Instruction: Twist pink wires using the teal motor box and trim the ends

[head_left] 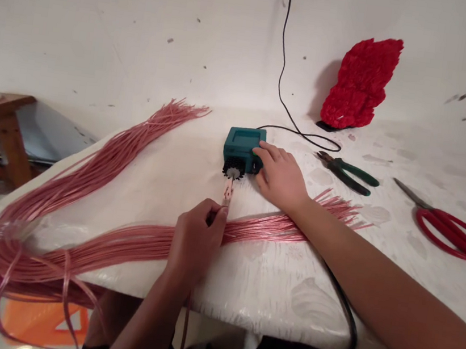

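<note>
A small teal box machine (241,148) with a black toothed wheel at its front sits mid-table. My right hand (281,176) rests flat against its right side, fingers stretched out on it. My left hand (197,239) is closed in a pinch on a single pink strip (227,195) whose end points at the wheel. A large bundle of pink strips (99,174) loops from the far left round the table's front edge and passes under both hands, ending in a fan at the right.
A white table (270,282) stands against a white wall. Green-handled pliers (347,172), red-handled scissors (449,229) and a red ruffled piece (360,82) lie to the right. A black cord (283,72) runs up the wall. A wooden bench (2,132) stands left.
</note>
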`<state>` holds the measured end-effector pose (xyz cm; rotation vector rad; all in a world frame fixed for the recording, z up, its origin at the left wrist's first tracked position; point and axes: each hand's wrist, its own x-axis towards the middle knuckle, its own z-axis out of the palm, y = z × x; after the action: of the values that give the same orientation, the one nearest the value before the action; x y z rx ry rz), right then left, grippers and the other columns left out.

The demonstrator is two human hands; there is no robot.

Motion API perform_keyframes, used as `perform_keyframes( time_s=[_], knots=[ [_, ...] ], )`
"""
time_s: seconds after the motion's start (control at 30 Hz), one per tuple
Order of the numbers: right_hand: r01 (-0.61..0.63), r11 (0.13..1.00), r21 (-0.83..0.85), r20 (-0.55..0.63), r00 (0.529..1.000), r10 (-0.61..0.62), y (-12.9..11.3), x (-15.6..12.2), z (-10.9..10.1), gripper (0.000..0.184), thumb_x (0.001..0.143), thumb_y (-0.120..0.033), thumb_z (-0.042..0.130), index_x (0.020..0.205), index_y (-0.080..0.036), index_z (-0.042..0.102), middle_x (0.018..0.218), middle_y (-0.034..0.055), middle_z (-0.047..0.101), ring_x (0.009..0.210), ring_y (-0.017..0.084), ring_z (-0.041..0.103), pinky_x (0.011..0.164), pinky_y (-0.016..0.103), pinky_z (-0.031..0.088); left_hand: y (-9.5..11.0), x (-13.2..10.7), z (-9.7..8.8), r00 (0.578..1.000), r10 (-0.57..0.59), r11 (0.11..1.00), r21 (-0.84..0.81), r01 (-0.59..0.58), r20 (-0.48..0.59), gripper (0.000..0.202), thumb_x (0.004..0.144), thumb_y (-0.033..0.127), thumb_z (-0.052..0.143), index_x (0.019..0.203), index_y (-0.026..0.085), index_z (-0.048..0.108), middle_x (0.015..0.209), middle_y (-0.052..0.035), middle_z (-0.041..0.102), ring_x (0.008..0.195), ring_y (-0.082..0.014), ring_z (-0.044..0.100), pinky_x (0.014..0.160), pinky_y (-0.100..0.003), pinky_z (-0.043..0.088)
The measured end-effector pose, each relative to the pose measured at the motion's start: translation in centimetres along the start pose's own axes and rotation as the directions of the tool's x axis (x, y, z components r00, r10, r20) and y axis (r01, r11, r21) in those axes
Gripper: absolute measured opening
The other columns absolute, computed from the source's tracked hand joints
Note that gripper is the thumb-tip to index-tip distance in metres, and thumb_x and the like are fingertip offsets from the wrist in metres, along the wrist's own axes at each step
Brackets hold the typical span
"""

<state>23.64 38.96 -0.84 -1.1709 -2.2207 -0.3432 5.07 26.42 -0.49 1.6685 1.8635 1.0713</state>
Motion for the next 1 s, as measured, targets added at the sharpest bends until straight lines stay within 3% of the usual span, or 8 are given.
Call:
perform_keyframes(
  time_s=[0.27,0.53,0.83,1.0],
  knots=[
    [-0.001,1.000,-0.024,-0.017,1.000,0.000,-0.03,-0.03,0.11,0.043,0.084,-0.015,0.048,0.126,-0.013,0.058,0.146,0.0176,0.055,0.113,0.035,0.057,0.093,0.047,0.043,0.13,-0.57,0.26,0.996,0.061,0.997,0.056,-0.057,-0.072,0.017,0.089,0.027,0.060,0.074,0.020,0.065,0.061,0.0049,0.061,0.060,-0.0114,0.054,0.061,-0.025,0.039],
    [-0.029,1.000,0.002,-0.001,1.000,0.029,-0.04,-0.09,0.19,0.046,0.083,-0.014,0.047,0.128,-0.015,0.057,0.146,0.0160,0.054,0.115,0.036,0.056,0.093,0.050,0.042,0.16,-0.80,0.35,0.992,0.108,0.992,0.078,-0.103,-0.064,0.014,0.091,0.026,0.058,0.083,0.019,0.068,0.069,0.0012,0.068,0.066,-0.0144,0.060,0.065,-0.027,0.043],
    [-0.037,0.998,0.048,0.011,0.999,0.037,0.06,-0.10,0.28,0.047,0.086,-0.018,0.046,0.133,-0.017,0.051,0.146,0.0148,0.053,0.119,0.038,0.053,0.096,0.056,0.039,0.03,-0.63,0.31,0.991,0.105,0.991,0.093,-0.097,-0.085,0.015,0.090,0.026,0.059,0.078,0.019,0.067,0.067,0.0017,0.067,0.064,-0.0132,0.059,0.062,-0.025,0.042],
    [-0.045,0.998,0.039,0.014,0.999,0.045,-0.08,-0.04,0.19,0.042,0.086,-0.018,0.048,0.128,-0.015,0.054,0.147,0.0163,0.053,0.119,0.038,0.055,0.096,0.057,0.040,0.11,-0.50,0.27,0.990,0.106,0.990,0.105,-0.097,-0.090,0.016,0.089,0.025,0.060,0.076,0.019,0.066,0.063,0.0028,0.063,0.061,-0.0120,0.055,0.061,-0.025,0.041]
  ],
)
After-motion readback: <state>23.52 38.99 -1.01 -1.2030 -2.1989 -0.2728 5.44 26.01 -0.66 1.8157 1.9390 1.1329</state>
